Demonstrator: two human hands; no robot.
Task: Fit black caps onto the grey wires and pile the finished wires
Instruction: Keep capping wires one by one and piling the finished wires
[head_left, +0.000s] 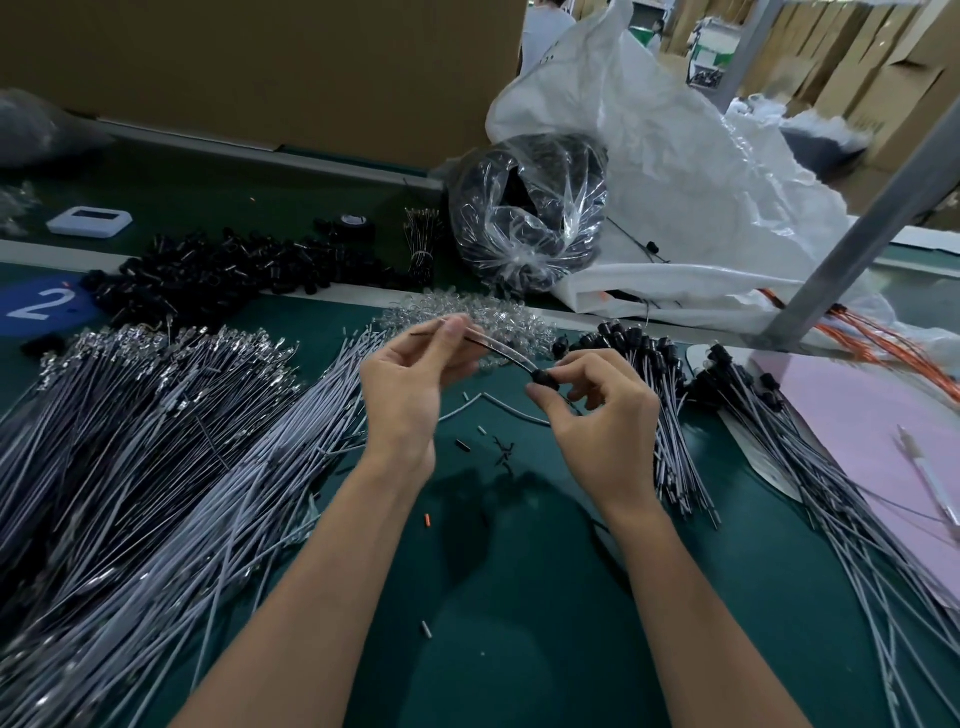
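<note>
My left hand pinches one end of a grey wire above the green table. My right hand grips a black cap that sits on the wire's other end. A big heap of bare grey wires fans out on the left. Capped wires lie in a pile just right of my right hand, and a second capped pile lies further right. Loose black caps are heaped at the back left.
A clear bag of black parts and a white sack stand behind. A heap of clear small parts lies behind my hands. A grey metal post slants at the right, above a pink sheet with a pen. Scraps dot the green mat.
</note>
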